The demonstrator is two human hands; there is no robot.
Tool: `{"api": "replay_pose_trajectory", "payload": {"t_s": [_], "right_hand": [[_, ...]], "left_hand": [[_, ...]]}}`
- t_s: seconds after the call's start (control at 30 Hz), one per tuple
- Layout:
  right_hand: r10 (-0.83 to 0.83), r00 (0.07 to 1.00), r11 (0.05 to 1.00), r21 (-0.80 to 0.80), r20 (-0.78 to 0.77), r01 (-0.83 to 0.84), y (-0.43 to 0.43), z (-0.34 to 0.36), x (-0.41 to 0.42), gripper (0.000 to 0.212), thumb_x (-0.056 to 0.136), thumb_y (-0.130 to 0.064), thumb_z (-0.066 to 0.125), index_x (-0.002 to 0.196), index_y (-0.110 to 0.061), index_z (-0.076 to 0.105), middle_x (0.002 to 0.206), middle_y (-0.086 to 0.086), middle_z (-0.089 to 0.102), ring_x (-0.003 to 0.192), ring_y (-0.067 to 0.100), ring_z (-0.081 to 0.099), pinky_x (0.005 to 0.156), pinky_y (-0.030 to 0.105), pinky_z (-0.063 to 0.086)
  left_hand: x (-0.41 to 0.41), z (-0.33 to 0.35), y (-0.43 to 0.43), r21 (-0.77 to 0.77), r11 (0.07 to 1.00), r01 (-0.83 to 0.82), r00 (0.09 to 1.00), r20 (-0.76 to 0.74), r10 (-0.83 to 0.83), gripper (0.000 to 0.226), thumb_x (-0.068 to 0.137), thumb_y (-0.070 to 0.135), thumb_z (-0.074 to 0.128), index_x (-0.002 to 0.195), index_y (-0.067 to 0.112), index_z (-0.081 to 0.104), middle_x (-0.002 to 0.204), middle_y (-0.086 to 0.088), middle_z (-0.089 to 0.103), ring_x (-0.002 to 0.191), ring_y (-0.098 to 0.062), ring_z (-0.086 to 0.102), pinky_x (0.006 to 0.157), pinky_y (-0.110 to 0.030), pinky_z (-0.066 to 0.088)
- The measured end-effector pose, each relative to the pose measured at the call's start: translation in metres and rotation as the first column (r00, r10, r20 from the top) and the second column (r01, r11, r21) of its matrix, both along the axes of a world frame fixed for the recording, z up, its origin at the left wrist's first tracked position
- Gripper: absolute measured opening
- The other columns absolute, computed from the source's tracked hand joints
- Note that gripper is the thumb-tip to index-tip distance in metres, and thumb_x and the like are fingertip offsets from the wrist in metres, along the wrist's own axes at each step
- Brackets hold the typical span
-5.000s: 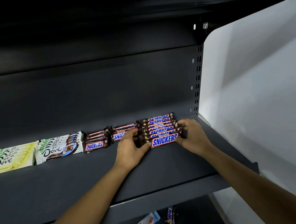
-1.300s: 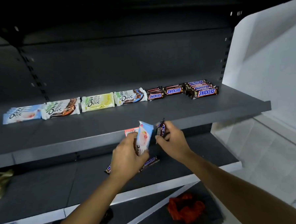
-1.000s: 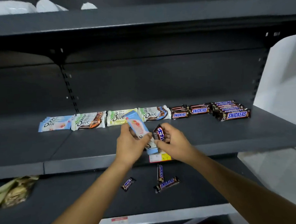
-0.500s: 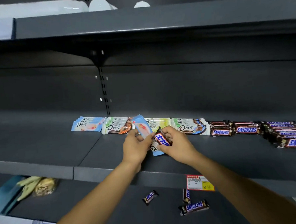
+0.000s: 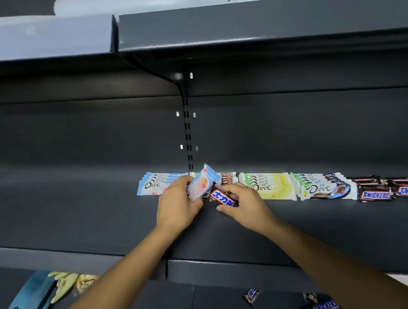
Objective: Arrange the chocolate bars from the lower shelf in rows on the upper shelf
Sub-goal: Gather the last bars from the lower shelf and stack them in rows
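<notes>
Since half a second ago we have carried both bars further left along the upper shelf [image 5: 297, 232], so the blue Dove stack [image 5: 152, 185] now lies just beyond our left hand [image 5: 177, 203], whose fingers curl round a pale blue Dove bar [image 5: 201, 184] held tilted on end, likely to go on that matching stack. Our right hand [image 5: 246, 206] pinches a Snickers bar [image 5: 223, 198] just beside it, above the shelf, probably kept back for the Snickers rows [image 5: 375, 192] far right, while loose bars [image 5: 324, 307] wait on the lower shelf [image 5: 206, 303].
</notes>
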State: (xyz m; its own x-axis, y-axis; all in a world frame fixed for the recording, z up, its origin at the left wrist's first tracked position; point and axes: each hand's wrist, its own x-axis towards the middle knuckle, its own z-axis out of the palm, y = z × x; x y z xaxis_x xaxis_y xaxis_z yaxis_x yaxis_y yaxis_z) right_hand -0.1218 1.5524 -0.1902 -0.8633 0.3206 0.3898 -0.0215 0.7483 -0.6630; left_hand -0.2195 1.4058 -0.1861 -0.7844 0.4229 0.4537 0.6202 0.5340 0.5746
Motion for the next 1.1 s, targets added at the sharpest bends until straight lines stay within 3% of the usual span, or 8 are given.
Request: {"api": "replay_pose_trajectory", "payload": {"t_s": [0.1,0.3,0.4,0.67,0.83,1.1], "right_hand": [[-0.031,0.999,0.999,0.030,0.018,0.031,-0.012,-0.001,-0.018,0.045,0.078,-0.020,0.073,0.121,-0.017,0.060,0.106,0.000,0.059,0.091,0.014,0.058,0.081,0.024,0.045],[-0.084,0.993,0.993,0.092,0.078,0.077,-0.032,-0.008,-0.042,0.049,0.082,-0.025,0.071,0.127,-0.017,0.055,0.113,0.001,0.056,0.092,0.010,0.051,0.077,0.020,0.038],[-0.099,0.990,0.989,0.119,0.100,0.087,-0.042,-0.010,-0.051,0.051,0.082,-0.028,0.070,0.128,-0.016,0.054,0.115,0.002,0.058,0.095,0.011,0.052,0.082,0.023,0.042],[-0.078,0.992,0.991,0.115,0.102,0.066,-0.066,-0.022,-0.066,0.044,0.081,-0.025,0.071,0.121,-0.015,0.059,0.108,0.002,0.061,0.090,0.011,0.055,0.078,0.025,0.047],[-0.103,0.993,0.987,0.131,0.060,0.095,-0.068,-0.028,-0.069,0.042,0.079,-0.022,0.071,0.119,-0.014,0.061,0.106,0.002,0.061,0.091,0.013,0.055,0.082,0.029,0.047],[-0.125,0.991,0.983,0.142,0.048,0.118,-0.066,-0.034,-0.071,0.043,0.080,-0.022,0.071,0.120,-0.015,0.060,0.103,-0.002,0.059,0.089,0.009,0.053,0.077,0.020,0.043]], "left_hand": [[-0.027,-0.009,-0.017,-0.110,0.993,0.031,0.996,-0.082,-0.040,0.048,0.076,0.021,0.065,0.123,0.018,0.054,0.118,-0.001,0.054,0.105,-0.021,0.055,0.084,-0.028,0.043],[-0.073,-0.020,-0.048,-0.341,0.938,0.062,0.979,-0.163,-0.124,0.051,0.079,0.015,0.059,0.130,0.018,0.050,0.123,-0.002,0.050,0.110,-0.025,0.052,0.086,-0.030,0.044],[-0.091,-0.022,-0.058,-0.413,0.908,0.072,0.957,-0.228,-0.180,0.045,0.081,0.008,0.055,0.126,0.015,0.053,0.120,-0.005,0.053,0.110,-0.028,0.051,0.086,-0.032,0.044],[-0.127,-0.027,-0.068,-0.493,0.866,0.079,0.948,-0.232,-0.219,0.036,0.089,0.015,0.051,0.124,0.019,0.054,0.119,-0.002,0.054,0.108,-0.026,0.051,0.080,-0.039,0.050],[-0.141,-0.030,-0.061,-0.508,0.853,0.119,0.927,-0.252,-0.279,0.035,0.090,0.016,0.049,0.124,0.020,0.054,0.121,0.000,0.054,0.112,-0.023,0.050,0.082,-0.034,0.048],[-0.149,-0.036,-0.051,-0.584,0.805,0.098,0.921,-0.254,-0.297,0.047,0.092,0.014,0.041,0.138,0.023,0.041,0.137,0.000,0.043,0.124,-0.022,0.040,0.098,-0.034,0.035]]}}
